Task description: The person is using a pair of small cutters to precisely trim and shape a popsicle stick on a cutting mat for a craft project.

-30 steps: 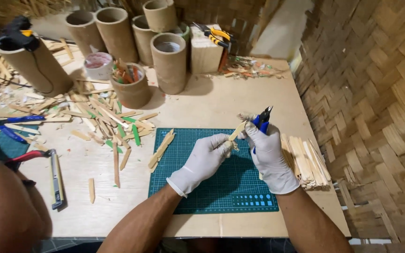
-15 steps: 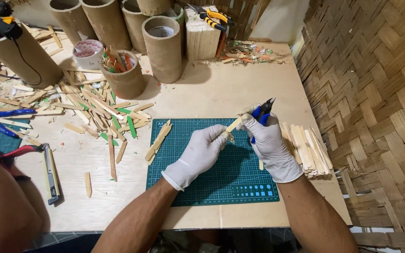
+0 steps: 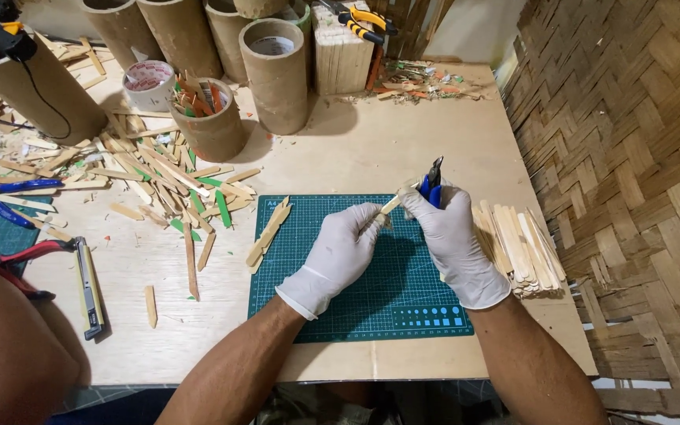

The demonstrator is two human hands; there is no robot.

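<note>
Head view, looking down on a pale plywood desk (image 3: 371, 149). Left hand (image 3: 340, 248) in a white glove, fingers pinched narrow on a short flat wooden stick (image 3: 392, 204), held just above the dark green gridded cutting mat (image 3: 371, 299). Right hand (image 3: 450, 236), gloved too, wrapped tight round blue-handled cutting pliers (image 3: 433, 179), tips pointing up and away, right beside the stick's far end; contact too fine to tell. Both hands over the mat's upper right part, close together.

Just right of the right hand, a stack of pale flat wooden sticks (image 3: 521, 248), sitting close to the desk's right edge, woven bamboo wall (image 3: 631, 197) straight beyond. Tight on that side. Left of the mat, a small row of cut stick pieces (image 3: 269, 232) across its top left corner, then a loose scatter of plain and green sticks (image 3: 167, 181). Open bare desk behind the mat, up to the brown cardboard tubes (image 3: 275, 75) along the back. Near edge close under the forearms. Far left, a utility knife (image 3: 88, 287) near the front edge.
</note>
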